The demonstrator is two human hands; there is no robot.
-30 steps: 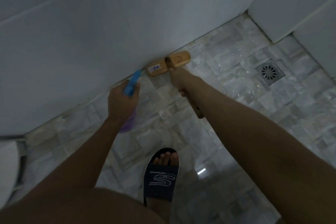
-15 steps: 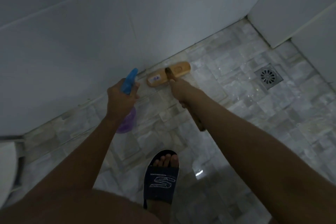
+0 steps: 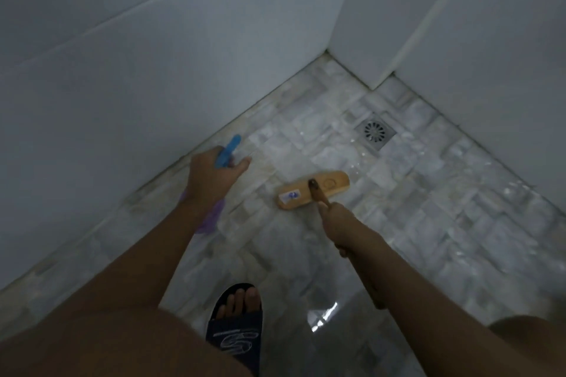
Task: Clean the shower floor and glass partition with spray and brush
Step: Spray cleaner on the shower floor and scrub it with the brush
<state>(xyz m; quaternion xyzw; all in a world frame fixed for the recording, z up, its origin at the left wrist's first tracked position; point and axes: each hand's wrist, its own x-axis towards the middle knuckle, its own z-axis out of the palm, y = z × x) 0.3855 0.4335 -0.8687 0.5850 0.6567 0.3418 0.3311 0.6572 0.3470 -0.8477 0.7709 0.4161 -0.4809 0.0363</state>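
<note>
The right hand (image 3: 337, 219) is wrapped tight around the wooden handle (image 3: 318, 194) of a long brush, gripping it low, close to the head. The brush head (image 3: 314, 190) lies flat on the wet tiled floor (image 3: 428, 208), just past the middle of the view, well clear of the wall (image 3: 122, 86) that runs along the 10 o'clock side. A small label sits on the head's left end.

The left hand (image 3: 211, 179) is closed around a spray bottle (image 3: 228, 151), its blue nozzle pointing toward 12 o'clock and the purple body showing below the wrist. The bottle hangs near the seam where wall and floor meet.

A round metal drain (image 3: 375, 131) lies at 1 o'clock from the brush head, near the far corner. At 6 o'clock, a foot in a dark slipper (image 3: 235, 333) stands on the floor between the two forearms.
</note>
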